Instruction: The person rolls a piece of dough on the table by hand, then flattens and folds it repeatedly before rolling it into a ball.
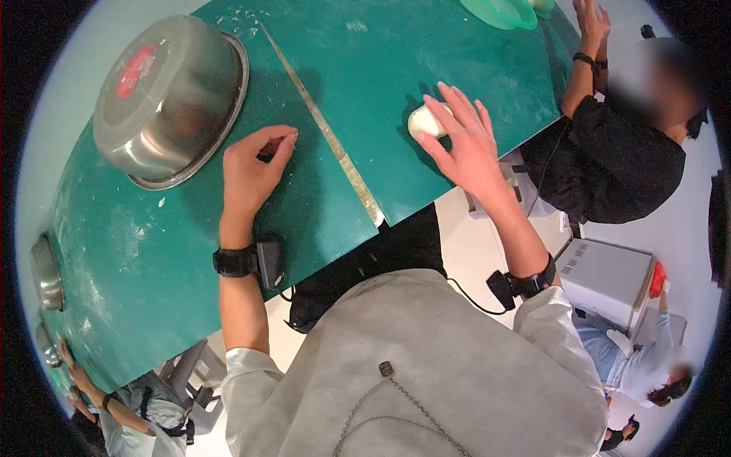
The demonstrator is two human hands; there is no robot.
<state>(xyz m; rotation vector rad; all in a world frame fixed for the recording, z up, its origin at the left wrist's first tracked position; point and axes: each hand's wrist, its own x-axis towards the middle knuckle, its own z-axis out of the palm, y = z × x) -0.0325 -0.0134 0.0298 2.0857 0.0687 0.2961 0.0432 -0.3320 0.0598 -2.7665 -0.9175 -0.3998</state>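
On the green tabletop [365, 84], a white ball of what looks like dough [423, 122] lies beneath my right hand [466, 145]. My thumb and fingers cup around its near and right sides, with the fingers fairly straight. My left hand [255, 169] hovers over the table left of the strip, its thumb and index fingertips pinched together. Whatever may be between those tips is too small to make out. Beside the left hand stands a large upturned steel bowl [179, 99] with a red label on its base.
A worn metallic strip [327, 133] crosses the table between my hands. A light green bowl [502, 11] sits at the far edge. Smaller steel bowls [49, 270] stand at far left. A person in black [609, 160] sits at right; another person's hands [80, 373] appear lower left.
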